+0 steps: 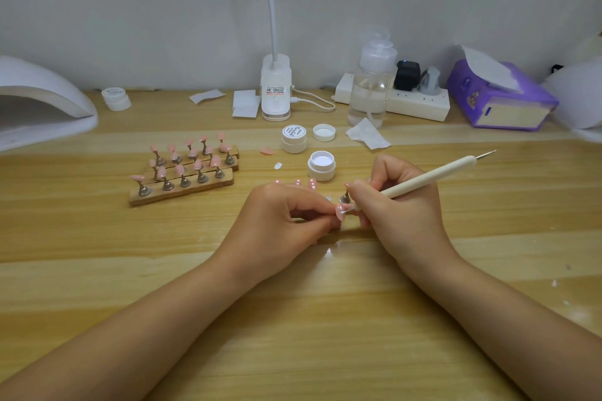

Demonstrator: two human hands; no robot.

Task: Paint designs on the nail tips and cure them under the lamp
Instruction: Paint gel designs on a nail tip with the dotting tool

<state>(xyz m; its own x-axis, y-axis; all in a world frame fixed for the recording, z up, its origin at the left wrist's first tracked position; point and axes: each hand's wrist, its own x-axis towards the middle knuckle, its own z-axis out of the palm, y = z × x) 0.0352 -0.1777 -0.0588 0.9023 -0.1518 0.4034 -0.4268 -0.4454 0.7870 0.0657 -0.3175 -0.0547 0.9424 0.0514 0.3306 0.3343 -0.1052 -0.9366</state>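
Mid-task: left hand (pixel 286 215) pinched a white-dotted pink nail tip (pixel 341 211), right hand (pixel 395 205) gripped the cream dotting pen (pixel 430 177), three wooden racks of plain pink tips (pixel 182 169) undecorated, white dome curing lamp (pixel 42 101) unused.

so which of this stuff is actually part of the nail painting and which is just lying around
In use:
- left hand pinching a pink nail tip
- right hand gripping the white dotting pen
- open white gel pot
- wooden racks of pink tips
- white curing lamp

Lying about:
- purple tissue box
- white power strip
- clear pump bottle
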